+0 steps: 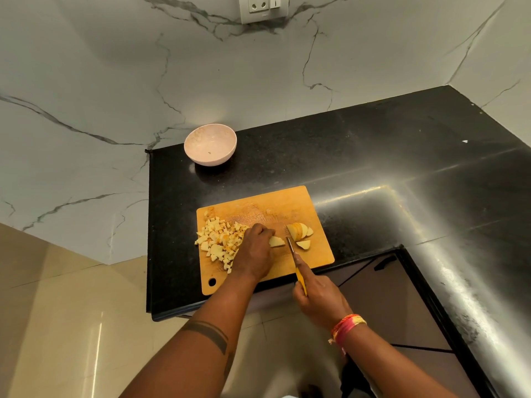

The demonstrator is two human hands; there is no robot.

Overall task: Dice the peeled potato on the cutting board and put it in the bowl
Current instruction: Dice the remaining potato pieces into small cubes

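Observation:
A wooden cutting board [287, 202] lies on the black counter. A heap of diced potato [218, 239] covers its left side. My left hand [255, 251] presses down on a potato slice [277, 242] at the board's middle. My right hand [319, 297] grips a yellow-handled knife [296, 262], its blade tip resting beside that slice. More potato slices [300, 234] lie at the board's right. A pale pink bowl [210, 145] stands behind the board near the wall, holding only a few crumbs.
The black granite counter [373, 156] bends in an L toward the right. Its front edge runs just below the board. A marble wall [115, 81] with a socket [263, 7] rises behind. A dark cabinet door [382, 282] sits under the counter.

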